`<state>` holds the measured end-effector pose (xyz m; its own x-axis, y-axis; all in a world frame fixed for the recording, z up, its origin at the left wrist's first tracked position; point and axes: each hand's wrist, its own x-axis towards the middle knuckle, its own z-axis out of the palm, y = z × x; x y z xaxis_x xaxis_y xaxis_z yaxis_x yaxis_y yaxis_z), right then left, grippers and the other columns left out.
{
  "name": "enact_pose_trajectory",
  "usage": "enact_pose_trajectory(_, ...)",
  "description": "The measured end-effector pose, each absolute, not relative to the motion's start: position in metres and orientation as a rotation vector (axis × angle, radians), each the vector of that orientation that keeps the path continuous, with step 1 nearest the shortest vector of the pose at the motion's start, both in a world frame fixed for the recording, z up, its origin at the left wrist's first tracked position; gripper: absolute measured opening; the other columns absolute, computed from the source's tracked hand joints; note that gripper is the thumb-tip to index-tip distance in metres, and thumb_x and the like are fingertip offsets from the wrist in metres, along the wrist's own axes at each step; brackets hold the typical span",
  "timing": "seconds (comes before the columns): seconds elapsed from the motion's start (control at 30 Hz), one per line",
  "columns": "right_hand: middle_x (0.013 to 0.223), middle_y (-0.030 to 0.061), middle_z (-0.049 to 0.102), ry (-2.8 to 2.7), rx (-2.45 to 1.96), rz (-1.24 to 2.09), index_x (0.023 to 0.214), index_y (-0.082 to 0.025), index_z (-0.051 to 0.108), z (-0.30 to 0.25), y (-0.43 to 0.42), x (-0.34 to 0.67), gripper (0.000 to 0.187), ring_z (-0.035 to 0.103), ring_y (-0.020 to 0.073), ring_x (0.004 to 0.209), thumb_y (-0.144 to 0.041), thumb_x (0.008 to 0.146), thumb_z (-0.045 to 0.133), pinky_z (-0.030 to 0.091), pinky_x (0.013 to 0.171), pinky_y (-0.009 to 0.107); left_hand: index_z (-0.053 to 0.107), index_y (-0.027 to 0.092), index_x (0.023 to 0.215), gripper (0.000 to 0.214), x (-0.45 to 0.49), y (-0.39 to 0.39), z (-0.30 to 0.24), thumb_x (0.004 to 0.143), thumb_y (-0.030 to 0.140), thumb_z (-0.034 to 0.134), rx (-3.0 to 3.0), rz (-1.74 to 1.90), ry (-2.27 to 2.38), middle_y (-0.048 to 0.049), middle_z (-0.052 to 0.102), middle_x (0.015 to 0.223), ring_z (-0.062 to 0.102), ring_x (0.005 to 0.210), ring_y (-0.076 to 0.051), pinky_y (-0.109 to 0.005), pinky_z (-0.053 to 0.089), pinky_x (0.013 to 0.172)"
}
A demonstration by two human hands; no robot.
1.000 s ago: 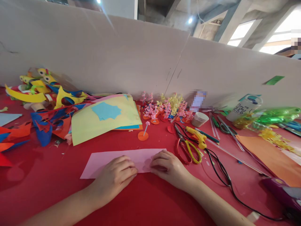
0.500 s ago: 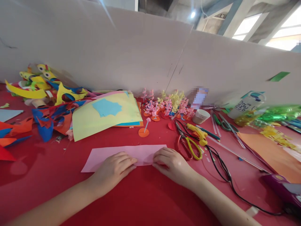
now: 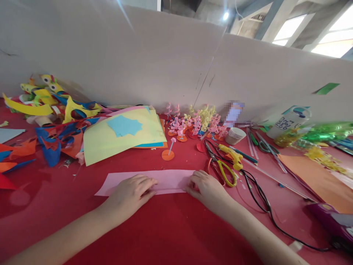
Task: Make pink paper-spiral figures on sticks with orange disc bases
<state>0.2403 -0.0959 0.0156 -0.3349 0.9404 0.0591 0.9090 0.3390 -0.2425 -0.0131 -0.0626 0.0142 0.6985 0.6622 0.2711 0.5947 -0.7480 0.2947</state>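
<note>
A long pink paper strip point(image 3: 168, 179) lies flat on the red table point(image 3: 171, 228) in front of me. My left hand point(image 3: 129, 193) rests palm down on its middle, fingers together and stretched across the paper. My right hand point(image 3: 206, 187) presses the strip's right end with bent fingertips. Both hands lie on the paper without lifting it.
Red and yellow scissors point(image 3: 220, 170) and a yellow glue gun point(image 3: 233, 154) with a black cord point(image 3: 261, 206) lie right of my right hand. A stack of coloured sheets point(image 3: 121, 134), cut scraps point(image 3: 41, 121), small paper flowers point(image 3: 195, 123), an orange sheet point(image 3: 317, 180) and a grey partition point(image 3: 138, 55) are behind.
The pink strip has become narrower, folded along its length. My right hand has slid rightward toward the strip's end, and my left hand stayed near the middle.
</note>
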Motion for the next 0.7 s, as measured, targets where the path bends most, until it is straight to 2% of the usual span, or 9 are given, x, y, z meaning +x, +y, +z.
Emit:
enact_pose_trajectory(0.17,0.078,0.0058,0.063,-2.461,-1.731,0.201,0.073,-0.017,0.06,0.014,-0.094,0.239,0.014,0.058,0.0205,0.075,-0.028,0.082,0.06,0.041,0.064,0.03,0.062,0.019,0.1,0.023,-0.013,-0.063,0.015,0.091,0.024,0.041,2.835,0.508,0.894,-0.0057,0.067,0.087,0.062,0.079,-0.018,-0.03,0.051,0.067)
enact_pose_trajectory(0.27,0.079,0.0069,0.063,-2.469,-1.782,0.19,0.074,-0.016,0.059,0.013,-0.093,0.239,0.017,0.058,0.022,0.076,-0.031,0.082,0.06,0.04,0.065,0.03,0.057,0.03,0.113,0.036,-0.015,-0.061,0.012,0.092,0.013,0.034,2.955,0.44,0.72,-0.0044,0.063,0.09,0.06,0.077,-0.016,-0.027,0.049,0.064)
enact_pose_trajectory(0.37,0.081,0.0063,0.063,-2.438,-1.782,0.213,0.077,-0.016,0.056,0.013,-0.094,0.24,0.016,0.057,0.0215,0.076,-0.031,0.081,0.061,0.039,0.064,0.03,0.048,0.038,0.124,0.05,-0.017,-0.059,0.008,0.088,0.005,0.035,3.038,0.32,0.649,-0.0045,0.06,0.094,0.059,0.08,-0.018,-0.029,0.049,0.064)
enact_pose_trajectory(0.53,0.076,0.0037,0.061,-2.289,-1.757,0.202,0.078,-0.019,0.05,0.012,-0.098,0.235,0.018,0.055,0.0194,0.072,-0.034,0.078,0.059,0.036,0.061,0.028,0.048,0.035,0.124,0.053,-0.014,-0.059,0.008,0.085,0.001,0.037,3.084,0.187,0.671,-0.0051,0.058,0.094,0.058,0.081,-0.019,-0.029,0.05,0.066)
enact_pose_trajectory(0.7,0.076,0.0053,0.06,-2.159,-1.869,0.09,0.077,-0.02,0.047,0.01,-0.102,0.22,0.03,0.055,0.0243,0.076,-0.047,0.072,0.059,0.035,0.062,0.031,0.054,0.031,0.117,0.045,-0.01,-0.061,0.012,0.085,0.004,0.037,3.038,0.27,0.686,-0.006,0.056,0.092,0.057,0.079,-0.019,-0.031,0.049,0.065)
